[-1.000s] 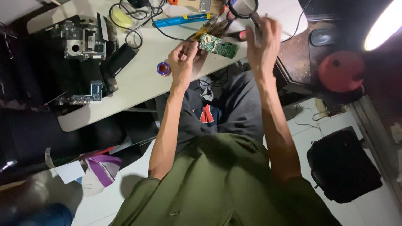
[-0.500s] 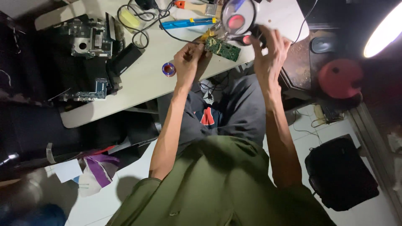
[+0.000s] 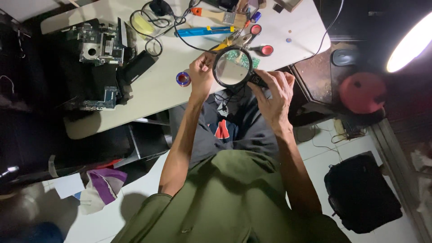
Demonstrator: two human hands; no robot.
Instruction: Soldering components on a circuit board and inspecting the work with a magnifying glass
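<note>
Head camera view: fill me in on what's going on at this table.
A person seated at a white table holds a round magnifying glass by its black handle in the right hand. The left hand holds a small green circuit board beneath the lens. A dismantled circuit-board assembly lies on the table farther left.

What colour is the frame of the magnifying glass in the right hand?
Black: the magnifying glass frame and handle, gripped by the right hand, best seen in the head view.

White worktable (image 3: 288, 31) above; pale tiled floor (image 3: 324, 157); bright lamp (image 3: 411, 42) at right; black bag (image 3: 362, 193) on floor.
</note>
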